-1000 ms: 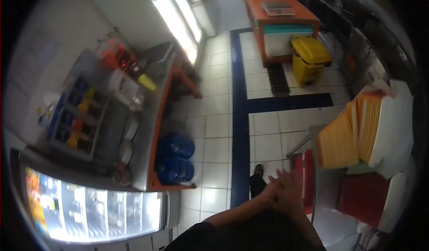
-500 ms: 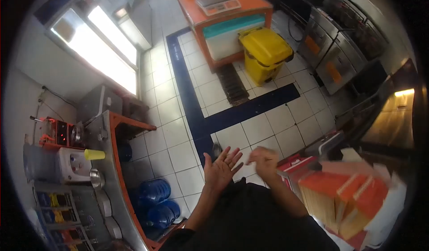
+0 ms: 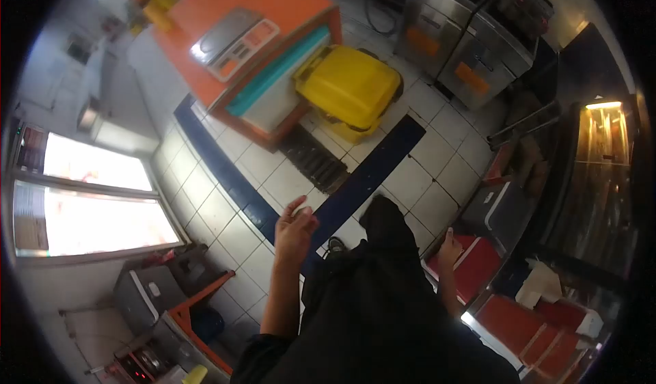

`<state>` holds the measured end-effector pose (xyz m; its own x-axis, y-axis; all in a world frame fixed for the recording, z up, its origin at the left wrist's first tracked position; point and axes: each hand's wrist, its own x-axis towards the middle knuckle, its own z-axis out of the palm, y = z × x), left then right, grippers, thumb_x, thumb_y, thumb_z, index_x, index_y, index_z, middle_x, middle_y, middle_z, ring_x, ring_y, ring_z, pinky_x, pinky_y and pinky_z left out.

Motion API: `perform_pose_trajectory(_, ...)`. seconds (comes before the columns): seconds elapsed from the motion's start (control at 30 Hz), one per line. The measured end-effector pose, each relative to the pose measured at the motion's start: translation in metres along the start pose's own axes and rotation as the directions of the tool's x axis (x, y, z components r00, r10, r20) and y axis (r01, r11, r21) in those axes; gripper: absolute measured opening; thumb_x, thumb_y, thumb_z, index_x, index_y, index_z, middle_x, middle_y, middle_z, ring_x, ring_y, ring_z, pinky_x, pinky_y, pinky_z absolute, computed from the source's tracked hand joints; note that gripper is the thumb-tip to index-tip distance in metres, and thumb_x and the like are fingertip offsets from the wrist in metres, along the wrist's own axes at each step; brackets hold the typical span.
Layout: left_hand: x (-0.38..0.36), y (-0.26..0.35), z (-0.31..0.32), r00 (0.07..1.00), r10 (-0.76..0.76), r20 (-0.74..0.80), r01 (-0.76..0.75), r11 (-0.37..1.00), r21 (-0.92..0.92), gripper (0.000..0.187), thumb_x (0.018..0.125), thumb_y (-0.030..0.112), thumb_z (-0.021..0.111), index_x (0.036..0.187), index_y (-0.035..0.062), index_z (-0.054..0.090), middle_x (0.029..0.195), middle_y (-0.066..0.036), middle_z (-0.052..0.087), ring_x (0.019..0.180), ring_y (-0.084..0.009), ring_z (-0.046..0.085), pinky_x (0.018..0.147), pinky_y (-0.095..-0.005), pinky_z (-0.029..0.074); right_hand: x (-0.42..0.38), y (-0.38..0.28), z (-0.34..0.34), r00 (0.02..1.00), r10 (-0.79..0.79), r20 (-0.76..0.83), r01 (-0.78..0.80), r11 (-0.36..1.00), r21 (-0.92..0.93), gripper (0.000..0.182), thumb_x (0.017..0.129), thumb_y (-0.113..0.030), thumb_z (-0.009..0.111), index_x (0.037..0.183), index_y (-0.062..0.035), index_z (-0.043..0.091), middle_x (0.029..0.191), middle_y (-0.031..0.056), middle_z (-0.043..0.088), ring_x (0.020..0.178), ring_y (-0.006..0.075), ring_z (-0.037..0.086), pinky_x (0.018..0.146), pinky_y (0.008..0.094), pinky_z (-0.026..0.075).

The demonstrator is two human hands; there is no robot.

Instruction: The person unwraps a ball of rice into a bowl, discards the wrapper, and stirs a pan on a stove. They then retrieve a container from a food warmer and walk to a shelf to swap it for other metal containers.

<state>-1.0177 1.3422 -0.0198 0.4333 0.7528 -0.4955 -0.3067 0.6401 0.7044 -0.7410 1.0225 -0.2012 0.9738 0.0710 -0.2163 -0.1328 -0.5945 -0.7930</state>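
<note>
My left hand [image 3: 295,232] is raised in front of my body over the tiled floor, its fingers loosely bent and apart, with nothing visible held in it. Off to the right, my right hand [image 3: 449,249] hangs low beside a red box [image 3: 476,269], overlapping its near edge in this view. Its fingers point loosely forward and nothing shows in them. My dark-clothed leg [image 3: 386,223] is stretched forward on the white tiles, and the other shoe [image 3: 335,244] shows just behind it.
Ahead stands an orange table [image 3: 287,1] with a scale [image 3: 236,42]; a yellow bin [image 3: 350,87] is beside it. A floor drain [image 3: 314,160] lies before them. Steel units [image 3: 478,63] line the back right. A grey-lidded box [image 3: 502,210] sits right, bright glass doors [image 3: 102,199] left.
My hands, close together before, are now apart, the right one lowered to the side. The view has turned and moved forward, bringing the orange table and yellow bin nearer.
</note>
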Motion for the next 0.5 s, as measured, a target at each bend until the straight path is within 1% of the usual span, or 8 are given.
perform_pose_trajectory(0.1,0.071,0.027,0.005,0.991,0.05,-0.124,-0.047,0.999,0.027,0.035,0.09,0.008,0.062,0.123,0.0,0.051,0.087,-0.003,0.06,0.074,-0.0098,0.057,0.069,-0.0237,0.048,0.047,0.007,0.052,0.991,0.132,0.0,-0.13,0.978,0.16,0.056,0.093,-0.036,0.058,0.056,0.0035,0.041,0.053,0.0014,0.04,0.053,0.0146,0.037,0.051,0.0361,0.032)
perform_pose_trajectory(0.17,0.121,0.032,0.008,0.966,0.08,-0.244,-0.075,0.997,0.031,0.035,0.091,0.009,0.062,0.123,-0.0002,0.052,0.088,-0.004,0.06,0.075,-0.0103,0.057,0.067,-0.0228,0.047,0.095,-0.015,0.094,0.995,0.045,0.09,-0.047,0.999,0.018,0.056,0.092,-0.036,0.057,0.057,0.0052,0.043,0.052,0.004,0.044,0.054,0.0171,0.04,0.054,0.0378,0.034)
perform_pose_trajectory(0.27,0.195,0.007,-0.018,0.891,0.245,-0.382,-0.129,0.944,0.303,0.03,0.091,0.012,0.063,0.117,-0.0001,0.055,0.086,-0.004,0.059,0.071,-0.0105,0.055,0.062,-0.023,0.046,0.182,-0.07,0.165,0.967,-0.058,0.248,0.114,0.97,-0.217,0.055,0.094,-0.037,0.054,0.058,0.0049,0.046,0.052,0.0051,0.044,0.052,0.0169,0.038,0.051,0.0394,0.032)
perform_pose_trajectory(0.3,0.22,-0.001,-0.014,0.864,0.207,-0.46,-0.115,0.969,0.22,0.027,0.091,0.012,0.062,0.115,-0.0001,0.056,0.084,-0.004,0.058,0.069,-0.0103,0.054,0.06,-0.0231,0.045,0.22,-0.094,0.189,0.948,-0.09,0.307,0.184,0.938,-0.294,0.055,0.095,-0.037,0.053,0.059,0.0043,0.047,0.052,0.005,0.044,0.051,0.0162,0.037,0.049,0.0398,0.03)
perform_pose_trajectory(0.33,0.237,-0.009,-0.01,0.83,0.156,-0.536,-0.097,0.986,0.138,0.025,0.092,0.013,0.062,0.112,0.0,0.057,0.082,-0.003,0.057,0.067,-0.0101,0.053,0.058,-0.0231,0.044,0.265,-0.119,0.215,0.94,-0.05,0.336,0.151,0.947,-0.283,0.052,0.094,-0.037,0.052,0.062,0.0037,0.049,0.055,0.0066,0.047,0.052,0.0171,0.04,0.049,0.0391,0.032)
perform_pose_trajectory(0.4,0.246,-0.034,-0.024,0.794,0.055,-0.605,-0.01,0.997,0.078,0.022,0.092,0.015,0.061,0.108,0.0001,0.057,0.077,-0.002,0.055,0.062,-0.0098,0.051,0.055,-0.0234,0.044,0.327,-0.151,0.257,0.916,0.097,0.388,0.026,0.954,-0.3,0.046,0.093,-0.036,0.051,0.069,0.0026,0.053,0.061,0.0098,0.052,0.053,0.0188,0.045,0.048,0.0377,0.036)
perform_pose_trajectory(0.43,0.254,-0.049,-0.03,0.802,0.023,-0.597,0.032,0.996,0.082,0.02,0.093,0.015,0.06,0.106,0.0002,0.057,0.075,-0.002,0.054,0.06,-0.0096,0.05,0.054,-0.0235,0.043,0.348,-0.17,0.271,0.874,0.26,0.411,-0.168,0.955,-0.245,0.04,0.093,-0.034,0.05,0.075,0.0015,0.055,0.065,0.0104,0.053,0.054,0.0193,0.047,0.049,0.0365,0.039)
perform_pose_trajectory(0.5,0.253,-0.067,-0.01,0.684,-0.112,-0.72,0.199,0.979,0.037,0.027,0.092,0.02,0.062,0.111,0.0013,0.055,0.073,-0.002,0.054,0.06,-0.0118,0.053,0.054,-0.0241,0.044,0.396,-0.219,0.302,0.722,0.505,0.474,-0.509,0.851,-0.132,0.032,0.093,-0.031,0.049,0.086,-0.0008,0.057,0.072,0.0115,0.056,0.055,0.0203,0.052,0.049,0.0341,0.043)
